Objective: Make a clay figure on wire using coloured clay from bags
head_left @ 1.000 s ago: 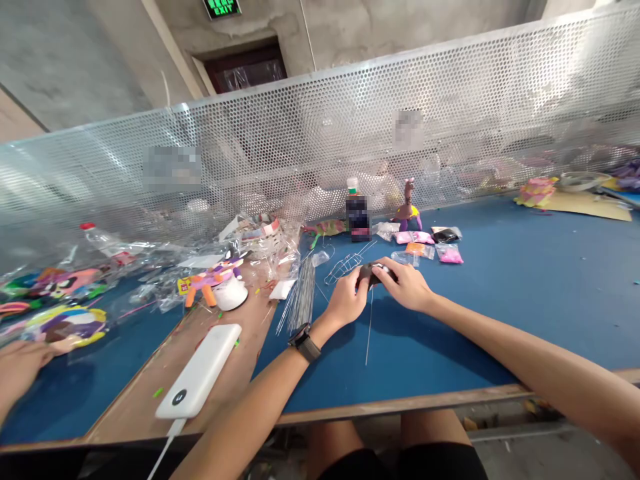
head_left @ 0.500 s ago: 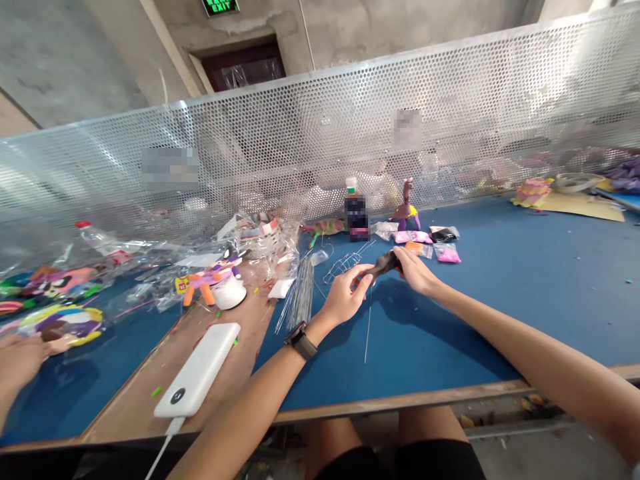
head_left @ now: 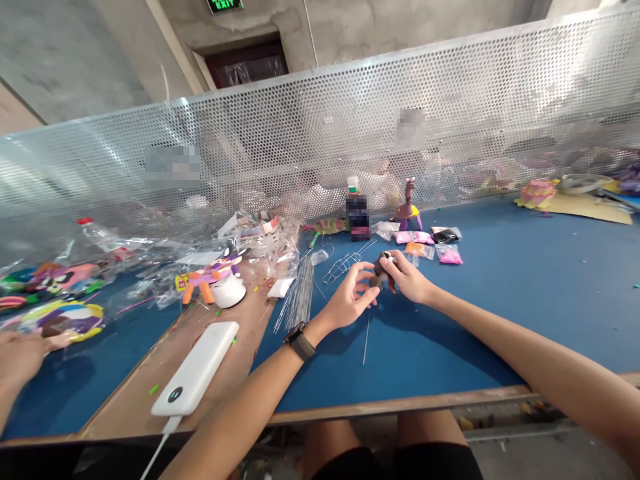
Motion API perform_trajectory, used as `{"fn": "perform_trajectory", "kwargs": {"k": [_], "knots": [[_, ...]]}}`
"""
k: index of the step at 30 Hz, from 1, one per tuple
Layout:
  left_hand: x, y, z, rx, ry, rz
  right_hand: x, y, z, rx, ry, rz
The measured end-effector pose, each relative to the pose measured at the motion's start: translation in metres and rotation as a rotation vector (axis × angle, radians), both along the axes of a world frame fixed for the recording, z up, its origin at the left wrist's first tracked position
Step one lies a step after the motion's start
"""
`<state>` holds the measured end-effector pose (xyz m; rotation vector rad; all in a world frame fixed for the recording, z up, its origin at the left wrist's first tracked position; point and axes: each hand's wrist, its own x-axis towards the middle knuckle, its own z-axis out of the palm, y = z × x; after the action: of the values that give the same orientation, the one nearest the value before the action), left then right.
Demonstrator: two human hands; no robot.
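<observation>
Dark brown modelling clay (head_left: 382, 267) is held above the blue table between my two hands. The fingers of my left hand (head_left: 351, 297) are curled around its lower left side. My right hand (head_left: 409, 277) pinches it from the right, thumb on top. Fingers hide part of the lump. Beneath them a thin straight wire (head_left: 367, 341) lies on the table. Just beyond my left hand is a bent wire frame (head_left: 343, 267), and a bundle of straight wires (head_left: 297, 297) lies left of it.
Small bags of coloured clay (head_left: 414, 237), a dark bottle (head_left: 358, 217) and a long-necked clay figure (head_left: 409, 207) stand behind my hands. At left lie a white power bank (head_left: 197, 367), a purple-orange figure (head_left: 213, 275) and another person's hand (head_left: 23, 357). A perforated metal screen (head_left: 300, 133) closes the back.
The clay, stretched out between my hands before, is now bunched into a more compact lump. My right hand has turned so its thumb lies over the clay, and my hands are closer together.
</observation>
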<state>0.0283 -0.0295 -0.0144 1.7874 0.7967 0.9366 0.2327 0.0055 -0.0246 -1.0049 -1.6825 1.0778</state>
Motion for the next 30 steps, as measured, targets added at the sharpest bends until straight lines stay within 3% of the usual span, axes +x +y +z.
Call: {"fn": "perform_trajectory", "kwargs": {"k": [3, 7, 12, 16, 19, 24, 30], "knots": [[-0.003, 0.009, -0.002, -0.089, -0.09, 0.062, 0.002, -0.001, -0.001, 0.034, -0.085, 0.008], [-0.006, 0.015, -0.006, -0.08, -0.032, 0.162, 0.002, -0.01, 0.006, 0.019, -0.111, 0.107], [-0.003, 0.008, -0.005, 0.054, 0.18, 0.019, 0.0, -0.023, 0.021, -0.088, -0.034, 0.188], [-0.002, 0.004, 0.001, 0.134, 0.214, 0.037, 0.002, -0.025, 0.024, -0.022, 0.003, 0.268], [-0.002, 0.004, 0.006, 0.198, 0.23, 0.08, 0.006, -0.021, 0.019, 0.05, -0.013, 0.238], [-0.003, 0.004, 0.006, 0.179, 0.214, 0.1, 0.009, -0.019, 0.017, 0.148, -0.129, 0.196], [-0.006, 0.009, -0.001, -0.016, 0.09, 0.044, 0.006, -0.02, 0.022, 0.218, -0.27, 0.096]]}}
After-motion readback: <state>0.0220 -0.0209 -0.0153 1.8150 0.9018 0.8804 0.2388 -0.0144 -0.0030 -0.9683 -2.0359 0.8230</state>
